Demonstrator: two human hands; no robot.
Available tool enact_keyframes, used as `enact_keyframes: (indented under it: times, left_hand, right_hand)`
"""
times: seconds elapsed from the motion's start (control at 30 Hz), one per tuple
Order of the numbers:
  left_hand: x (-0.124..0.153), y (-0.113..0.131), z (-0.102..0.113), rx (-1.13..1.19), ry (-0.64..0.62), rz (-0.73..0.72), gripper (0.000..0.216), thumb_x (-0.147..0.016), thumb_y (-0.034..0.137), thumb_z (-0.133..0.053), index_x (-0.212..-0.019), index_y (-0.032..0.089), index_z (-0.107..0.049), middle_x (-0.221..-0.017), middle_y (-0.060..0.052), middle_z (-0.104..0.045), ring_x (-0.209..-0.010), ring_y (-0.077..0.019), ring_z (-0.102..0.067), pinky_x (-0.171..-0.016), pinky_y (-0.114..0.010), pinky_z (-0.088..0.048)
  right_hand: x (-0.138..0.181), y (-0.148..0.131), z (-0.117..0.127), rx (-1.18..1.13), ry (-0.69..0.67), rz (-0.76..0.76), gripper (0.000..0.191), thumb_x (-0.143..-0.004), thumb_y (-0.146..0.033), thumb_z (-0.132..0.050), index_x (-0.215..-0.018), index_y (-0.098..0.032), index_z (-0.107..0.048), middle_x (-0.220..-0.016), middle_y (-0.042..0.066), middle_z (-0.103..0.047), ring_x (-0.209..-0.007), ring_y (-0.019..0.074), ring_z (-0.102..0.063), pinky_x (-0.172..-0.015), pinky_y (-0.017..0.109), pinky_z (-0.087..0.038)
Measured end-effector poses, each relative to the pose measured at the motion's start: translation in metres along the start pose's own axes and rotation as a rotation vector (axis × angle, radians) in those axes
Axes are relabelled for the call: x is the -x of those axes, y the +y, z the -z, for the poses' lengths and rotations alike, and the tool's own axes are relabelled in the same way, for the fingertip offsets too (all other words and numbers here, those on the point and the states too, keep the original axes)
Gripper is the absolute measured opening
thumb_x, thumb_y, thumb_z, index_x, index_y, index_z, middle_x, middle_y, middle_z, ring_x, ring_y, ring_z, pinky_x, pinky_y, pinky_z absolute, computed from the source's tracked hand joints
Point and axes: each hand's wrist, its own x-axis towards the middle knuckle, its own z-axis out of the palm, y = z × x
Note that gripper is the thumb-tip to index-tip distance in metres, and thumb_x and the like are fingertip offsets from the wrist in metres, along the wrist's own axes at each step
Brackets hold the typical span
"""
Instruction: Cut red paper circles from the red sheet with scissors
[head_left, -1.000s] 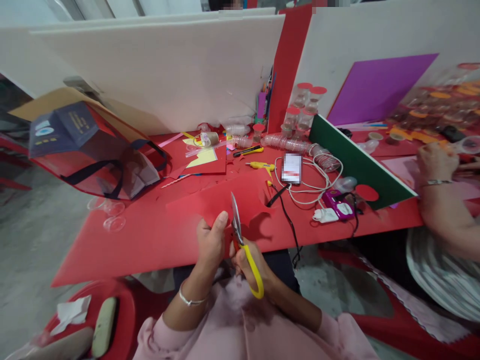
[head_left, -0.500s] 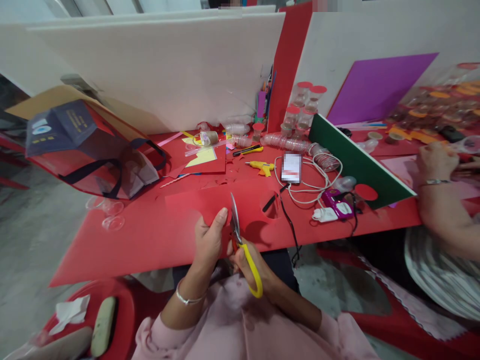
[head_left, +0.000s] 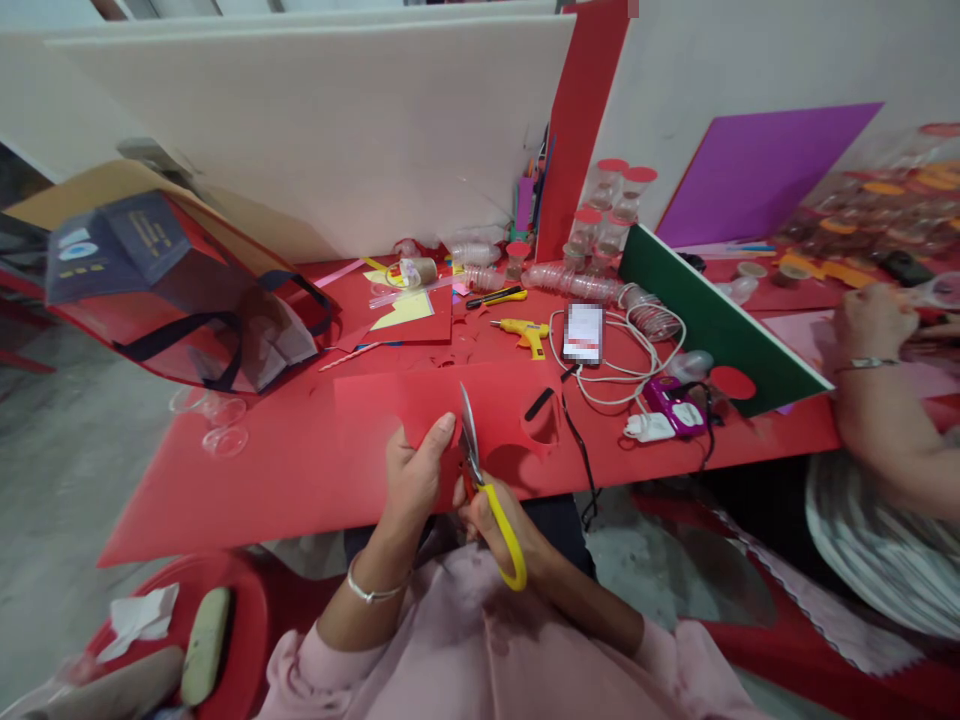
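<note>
My left hand [head_left: 418, 468] pinches a sheet of red paper [head_left: 491, 400], its thumb on top. In my right hand [head_left: 499, 515] is a pair of scissors [head_left: 470, 440] with yellow handles. The scissor blades point away from me and lie across the red paper, close to my left thumb. A rounded hole is cut near the sheet's right end. Red paper and red tabletop look much alike, so the sheet's edges are hard to follow.
A yellow glue gun [head_left: 525, 333], a cutter knife [head_left: 497, 297] and a phone [head_left: 583, 333] with white cable lie beyond the paper. A bag [head_left: 187, 280] stands left; a green board [head_left: 712, 320] stands right. Another person's hand [head_left: 874, 325] is at far right.
The view has shifted very slightly. My hands, the scissors and the red paper keep nearly the same position.
</note>
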Motion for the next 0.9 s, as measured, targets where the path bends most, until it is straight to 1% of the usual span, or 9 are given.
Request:
enact_keyframes:
  times: [0.07, 0.23, 0.37, 0.5, 0.63, 0.77, 0.9]
  left_hand:
    - [-0.001, 0.0, 0.0, 0.0, 0.0, 0.002, 0.026, -0.074, 0.037, -0.089, -0.084, 0.017, -0.076, -0.084, -0.003, -0.077, -0.074, -0.014, -0.069, -0.075, -0.027, -0.057]
    - [-0.001, 0.0, 0.0, -0.012, 0.004, 0.022, 0.028, -0.072, 0.039, -0.089, -0.083, 0.017, -0.076, -0.083, -0.003, -0.078, -0.072, -0.0145, -0.069, -0.073, -0.027, -0.057]
    - [-0.001, 0.0, 0.001, -0.002, -0.005, 0.009, 0.028, -0.073, 0.039, -0.089, -0.085, 0.017, -0.077, -0.085, -0.003, -0.078, -0.076, -0.0148, -0.07, -0.076, -0.027, -0.057]
    - [-0.003, -0.002, 0.004, 0.01, -0.036, -0.007, 0.025, -0.075, 0.036, -0.089, -0.086, 0.017, -0.078, -0.085, -0.003, -0.078, -0.077, -0.0139, -0.069, -0.077, -0.027, -0.056]
    - [-0.004, -0.003, 0.006, 0.001, -0.049, 0.009, 0.025, -0.074, 0.037, -0.09, -0.084, 0.017, -0.078, -0.084, -0.003, -0.078, -0.076, -0.0137, -0.068, -0.077, -0.026, -0.056]
    - [-0.005, -0.003, 0.008, -0.015, -0.031, 0.01, 0.027, -0.072, 0.039, -0.09, -0.083, 0.017, -0.077, -0.083, -0.003, -0.077, -0.075, -0.0146, -0.068, -0.075, -0.027, -0.056]
    - [-0.004, -0.002, 0.008, -0.012, -0.047, 0.021, 0.027, -0.071, 0.038, -0.09, -0.08, 0.017, -0.076, -0.081, -0.003, -0.076, -0.072, -0.0144, -0.067, -0.074, -0.027, -0.056]
  right_hand:
    - [0.0, 0.003, 0.0, -0.007, 0.0, -0.002, 0.068, -0.094, -0.087, -0.036, -0.087, -0.021, -0.051, -0.071, -0.002, -0.049, -0.059, 0.0135, -0.044, -0.056, 0.029, -0.038]
    - [0.002, 0.005, -0.001, -0.016, 0.015, -0.038, 0.063, -0.097, -0.082, -0.038, -0.086, -0.021, -0.052, -0.069, -0.002, -0.049, -0.058, 0.0134, -0.046, -0.056, 0.029, -0.04]
    - [0.003, 0.006, -0.001, -0.012, 0.028, -0.027, 0.064, -0.096, -0.083, -0.038, -0.084, -0.021, -0.052, -0.068, -0.002, -0.05, -0.058, 0.0137, -0.048, -0.056, 0.029, -0.04]
    - [0.003, 0.009, -0.001, -0.037, 0.022, -0.031, 0.066, -0.093, -0.086, -0.039, -0.083, -0.021, -0.052, -0.069, -0.002, -0.049, -0.056, 0.013, -0.045, -0.053, 0.028, -0.038]
    - [0.004, 0.012, -0.002, -0.064, 0.011, -0.07, 0.068, -0.09, -0.088, -0.041, -0.084, -0.022, -0.052, -0.068, -0.002, -0.048, -0.056, 0.0129, -0.044, -0.051, 0.027, -0.039]
    - [0.004, 0.009, -0.003, -0.072, 0.014, -0.096, 0.07, -0.088, -0.091, -0.043, -0.086, -0.022, -0.052, -0.067, -0.003, -0.046, -0.056, 0.0122, -0.042, -0.051, 0.026, -0.041]
    - [0.005, 0.005, -0.004, -0.07, 0.028, -0.133, 0.071, -0.086, -0.092, -0.044, -0.086, -0.022, -0.053, -0.068, -0.003, -0.044, -0.057, 0.0125, -0.042, -0.051, 0.026, -0.042]
